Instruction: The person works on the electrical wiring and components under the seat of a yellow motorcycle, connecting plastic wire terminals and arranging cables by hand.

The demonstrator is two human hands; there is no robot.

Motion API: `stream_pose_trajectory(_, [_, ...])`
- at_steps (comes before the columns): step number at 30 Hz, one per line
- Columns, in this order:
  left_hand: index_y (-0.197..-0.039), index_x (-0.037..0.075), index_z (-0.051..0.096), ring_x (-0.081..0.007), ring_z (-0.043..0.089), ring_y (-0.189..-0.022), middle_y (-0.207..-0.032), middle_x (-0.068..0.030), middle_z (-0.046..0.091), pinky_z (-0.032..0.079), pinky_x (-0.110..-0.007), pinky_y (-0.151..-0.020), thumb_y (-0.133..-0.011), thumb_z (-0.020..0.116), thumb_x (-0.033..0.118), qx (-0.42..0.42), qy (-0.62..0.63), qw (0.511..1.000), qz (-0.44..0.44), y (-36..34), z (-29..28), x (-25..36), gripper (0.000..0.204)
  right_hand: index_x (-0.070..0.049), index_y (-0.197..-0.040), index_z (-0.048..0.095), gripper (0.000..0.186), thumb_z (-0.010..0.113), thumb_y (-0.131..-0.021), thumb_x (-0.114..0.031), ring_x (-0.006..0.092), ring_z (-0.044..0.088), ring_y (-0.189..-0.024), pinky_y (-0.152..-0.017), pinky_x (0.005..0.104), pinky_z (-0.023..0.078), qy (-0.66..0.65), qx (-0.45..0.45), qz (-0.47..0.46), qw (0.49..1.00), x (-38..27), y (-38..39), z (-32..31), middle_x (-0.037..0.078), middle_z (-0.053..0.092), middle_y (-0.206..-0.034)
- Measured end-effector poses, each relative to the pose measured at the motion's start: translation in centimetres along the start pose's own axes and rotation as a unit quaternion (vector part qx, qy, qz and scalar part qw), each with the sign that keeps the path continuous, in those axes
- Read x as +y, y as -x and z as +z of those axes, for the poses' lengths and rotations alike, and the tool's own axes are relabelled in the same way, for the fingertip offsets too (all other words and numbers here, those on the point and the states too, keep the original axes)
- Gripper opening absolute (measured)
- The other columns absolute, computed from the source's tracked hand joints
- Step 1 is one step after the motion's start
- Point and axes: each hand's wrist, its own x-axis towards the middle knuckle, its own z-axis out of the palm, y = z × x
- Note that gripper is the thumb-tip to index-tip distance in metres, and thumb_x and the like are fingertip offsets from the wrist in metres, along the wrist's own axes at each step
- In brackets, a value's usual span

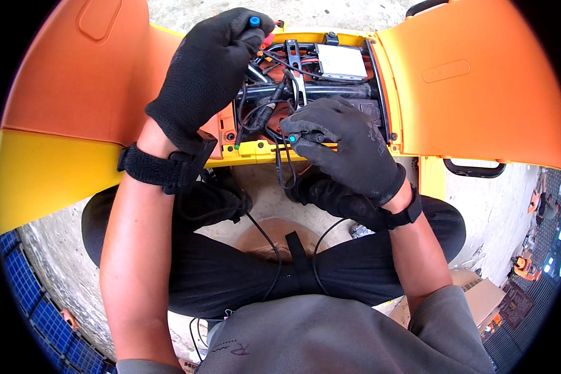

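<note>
Teal plug (pixel 292 139), small and round-ended, sits in the right hand (pixel 349 143) above the near rim of an open bay (pixel 265 149); its dark body is hard to tell from the glove. Both hands wear black knit gloves with a matte, fine-ribbed surface. The right one is nearly closed, thumb and bent fingers pinching the plug. The left hand (pixel 209 71), raised over the bay's far left corner, is curled closed around a blue plug (pixel 254 22), of which only the smooth, round end clearly shows.

Thin, rubbery black cables (pixel 279 165) tangle through the bay, and one slim loop droops past its yellow plastic edge, below the right hand. A green tip (pixel 237 147) lies at the rim, left of the loop. Inside the bay are a glossy black tube (pixel 340 91) running crosswise, a slotted metal bracket (pixel 293 56) and a flat, silvery, rectangular box (pixel 341 62). Broad, smooth orange panels (pixel 474 75) curve away on either side, each with a rounded oblong outline moulded in. Underneath, the pale floor (pixel 492 199) looks rough and blotched.
</note>
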Motion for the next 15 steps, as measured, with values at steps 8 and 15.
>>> stream_pose_trajectory(8, [-0.117,0.001,0.069,-0.0325,0.068,-0.096,-0.106,-0.0197,0.071,0.053,-0.038,-0.087,-0.095,0.063,0.014,-0.026,-0.128,0.99,0.049,0.9,0.9,0.9,0.026,-0.005,-0.108,0.07,0.023,0.065,-0.086,-0.012,0.0272,0.067,-0.091,-0.085,0.0377,0.053,-0.081,0.048,0.098,0.991,0.6,0.1,-2.7,0.014,0.07,-0.101])
stream_pose_trajectory(15, [-0.117,0.0,0.068,-0.0376,0.067,-0.098,-0.107,-0.0219,0.07,0.054,-0.041,-0.087,-0.093,0.065,0.014,-0.049,-0.138,0.987,0.067,0.8,0.3,0.8,0.028,-0.003,-0.11,0.07,0.025,0.07,-0.089,-0.016,0.021,0.068,-0.093,-0.084,0.033,0.053,-0.14,0.072,0.184,0.97,0.7,0.0,-3.0,0.012,0.071,-0.102])
